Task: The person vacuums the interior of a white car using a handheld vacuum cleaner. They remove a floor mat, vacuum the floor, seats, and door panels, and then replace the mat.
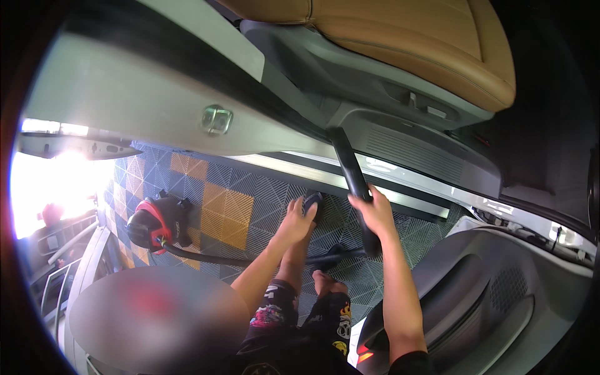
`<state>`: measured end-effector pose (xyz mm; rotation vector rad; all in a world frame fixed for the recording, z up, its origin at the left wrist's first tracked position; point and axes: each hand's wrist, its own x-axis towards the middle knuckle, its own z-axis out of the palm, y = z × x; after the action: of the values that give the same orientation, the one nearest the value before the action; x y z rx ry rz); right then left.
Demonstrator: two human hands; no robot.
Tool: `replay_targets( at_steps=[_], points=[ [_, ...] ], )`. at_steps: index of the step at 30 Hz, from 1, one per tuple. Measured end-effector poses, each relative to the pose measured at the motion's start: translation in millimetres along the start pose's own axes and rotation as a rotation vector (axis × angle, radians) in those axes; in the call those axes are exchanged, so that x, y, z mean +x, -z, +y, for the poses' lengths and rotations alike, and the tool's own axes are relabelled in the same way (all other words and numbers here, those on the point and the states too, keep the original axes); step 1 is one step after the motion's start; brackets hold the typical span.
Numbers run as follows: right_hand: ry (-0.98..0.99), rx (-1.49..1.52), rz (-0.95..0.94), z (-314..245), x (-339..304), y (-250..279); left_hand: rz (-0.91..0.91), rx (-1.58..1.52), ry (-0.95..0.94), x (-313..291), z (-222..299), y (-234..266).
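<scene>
My right hand point(376, 215) is wrapped around a black vacuum cleaner tube point(351, 164). The tube's upper end rests at the car's door sill, by the foot of the tan seat. From its lower end a black hose point(219, 257) runs left across the floor to a red and black vacuum cleaner point(159, 224). My left hand point(296, 222) hangs over my foot with thumb and fingers apart, seemingly with nothing in it. Behind it shows a dark shoe point(314, 203), partly hidden by the fingers.
A tan car seat point(419, 37) is beyond the sill point(412, 147). An open door point(487, 287) stands at the lower right; a pale body panel point(150, 94) with a latch crosses the upper left. A blurred oval point(156, 319) covers the lower left. Patterned tiles point(228, 209) form the floor.
</scene>
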<state>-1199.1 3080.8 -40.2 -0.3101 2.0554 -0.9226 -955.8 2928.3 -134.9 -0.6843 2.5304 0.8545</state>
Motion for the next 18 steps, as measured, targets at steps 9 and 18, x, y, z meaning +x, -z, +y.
replay_targets(
  at_steps=[9,18],
  points=[
    [-0.051,-0.097,-0.047,-51,62,-7,-0.424,-0.261,0.524,-66,-60,63],
    [0.012,-0.368,-0.236,-83,176,98,-0.473,-0.343,0.443,-88,-76,91]
  ],
)
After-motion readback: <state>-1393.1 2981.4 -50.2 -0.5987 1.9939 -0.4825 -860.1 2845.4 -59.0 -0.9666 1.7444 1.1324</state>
